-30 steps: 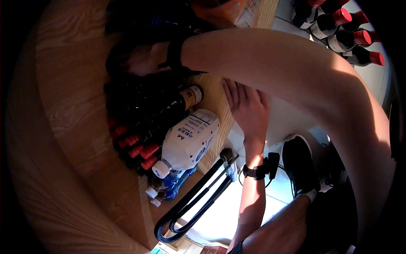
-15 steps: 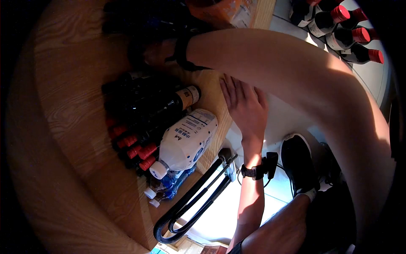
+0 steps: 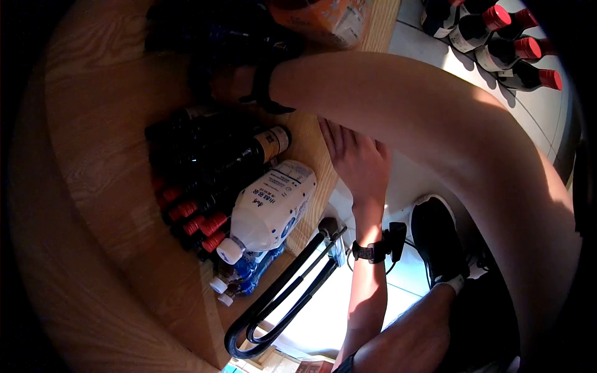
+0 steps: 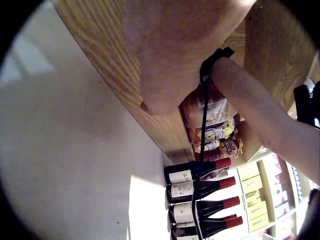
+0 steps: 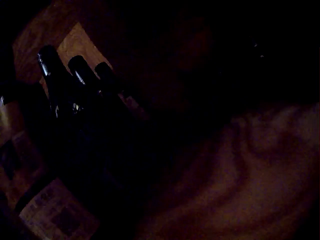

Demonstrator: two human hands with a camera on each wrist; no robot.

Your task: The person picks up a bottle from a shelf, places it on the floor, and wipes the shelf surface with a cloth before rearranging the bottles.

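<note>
My left hand (image 3: 362, 165) rests on the pale wooden shelf edge (image 3: 320, 146) with straight fingers, palm down. The left wrist view shows its back (image 4: 170, 60) close up over the wood. Deep in shadow inside the shelf is my right hand (image 3: 230, 84), a black strap at its wrist. Its fingers fade into the dark, and I cannot tell whether they hold anything. Near it lie dark wine bottles (image 3: 214, 152), one with a tan label (image 3: 273, 143). In the dim right wrist view, several bottle necks (image 5: 82, 70) stick out beside a labelled bottle (image 5: 60, 215).
A white plastic jug (image 3: 270, 202) lies beside the bottles, with blue-labelled bottles (image 3: 255, 273) under it. An orange package (image 3: 326, 22) sits farther along the shelf. Red-capped wine bottles (image 3: 497, 46) stand on the tiled floor. A black tubular handle (image 3: 283, 298) juts near the shelf front.
My right hand has drawn back a little from the shelf's depth, uncovering a dark bottle beside it. My left hand keeps its place on the edge. The head view has shifted slightly.
</note>
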